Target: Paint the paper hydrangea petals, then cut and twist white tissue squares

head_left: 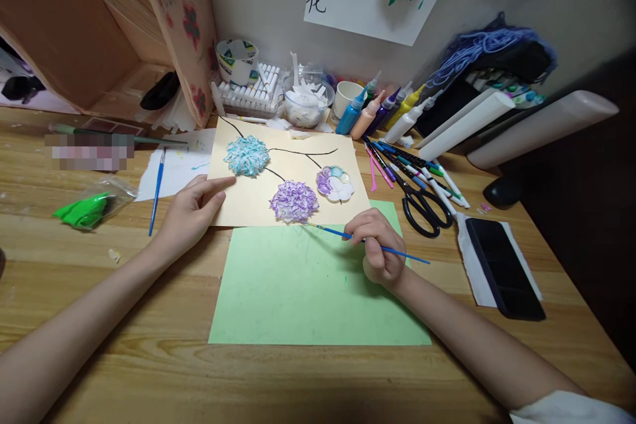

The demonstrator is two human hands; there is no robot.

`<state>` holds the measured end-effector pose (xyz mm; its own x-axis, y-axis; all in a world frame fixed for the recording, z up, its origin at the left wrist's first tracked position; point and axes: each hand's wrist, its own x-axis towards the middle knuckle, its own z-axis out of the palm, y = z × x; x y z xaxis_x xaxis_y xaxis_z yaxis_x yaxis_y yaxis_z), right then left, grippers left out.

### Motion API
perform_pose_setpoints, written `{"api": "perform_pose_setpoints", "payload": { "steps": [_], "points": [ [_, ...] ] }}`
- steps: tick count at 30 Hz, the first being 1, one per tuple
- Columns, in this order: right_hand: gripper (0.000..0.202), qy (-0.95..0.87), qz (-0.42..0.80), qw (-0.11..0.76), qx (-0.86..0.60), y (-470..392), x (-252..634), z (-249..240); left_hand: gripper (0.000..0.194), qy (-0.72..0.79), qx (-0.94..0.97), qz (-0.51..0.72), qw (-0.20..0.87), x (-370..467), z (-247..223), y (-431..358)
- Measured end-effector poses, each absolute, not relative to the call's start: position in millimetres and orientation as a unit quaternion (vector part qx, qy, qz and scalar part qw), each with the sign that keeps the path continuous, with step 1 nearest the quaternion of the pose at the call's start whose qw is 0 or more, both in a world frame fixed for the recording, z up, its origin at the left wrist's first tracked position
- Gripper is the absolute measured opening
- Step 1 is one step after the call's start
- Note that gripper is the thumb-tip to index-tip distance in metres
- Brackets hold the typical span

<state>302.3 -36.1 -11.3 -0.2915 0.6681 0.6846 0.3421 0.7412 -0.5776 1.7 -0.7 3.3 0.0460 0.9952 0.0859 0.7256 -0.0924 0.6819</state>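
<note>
My right hand (pixel 380 245) pinches a thin blue paintbrush (pixel 338 232), its tip at the lower edge of a ruffled purple-and-white paper flower (pixel 294 201). That flower sits on a cream sheet (pixel 238 209) with black drawn stems. A ruffled blue flower (pixel 247 156) is at the sheet's upper left. At its right lies a small flower-shaped palette (pixel 336 184) with purple and bluish paint in its wells. My left hand (pixel 196 209) rests open on the sheet's left edge, index finger stretched out below the blue flower. A green sheet (pixel 318 291) lies partly under the cream one.
Black-handled scissors (pixel 427 209) and several pens (pixel 422 172) lie right, near a phone (pixel 504 268). Paint bottles (pixel 354 112), a bowl of paper scraps (pixel 308 103) and a marker box (pixel 251 93) line the back. Another blue brush (pixel 158 192) and a green packet (pixel 87 210) lie left.
</note>
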Motion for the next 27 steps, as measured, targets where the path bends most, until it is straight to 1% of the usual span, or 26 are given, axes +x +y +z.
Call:
{"api": "perform_pose_setpoints", "payload": {
  "steps": [4,8,12,18,22,27],
  "points": [
    [0.02,-0.798,0.168,0.482,-0.321,-35.7,301.3,-10.2,0.037,0.634,0.681,0.279,0.237,2.2,3.4,-0.5],
    [0.02,-0.79,0.168,0.498,-0.315,-36.0,301.7,-10.8,0.037,0.627,0.684,0.284,0.24,1.9,2.9,-0.1],
    [0.02,-0.802,0.169,0.474,-0.321,-36.3,301.5,-9.9,0.037,0.624,0.687,0.286,0.239,1.4,2.6,-0.3],
    [0.02,-0.8,0.174,0.477,-0.32,-36.0,300.8,-10.0,0.036,0.627,0.685,0.283,0.24,1.9,3.5,-0.6],
    [0.021,-0.786,0.171,0.493,-0.331,-35.6,300.3,-9.9,0.036,0.629,0.683,0.282,0.241,0.6,2.4,-0.1],
    [0.02,-0.791,0.165,0.489,-0.327,-36.5,300.7,-9.6,0.037,0.624,0.689,0.28,0.24,-0.5,1.9,0.0]
  ]
}}
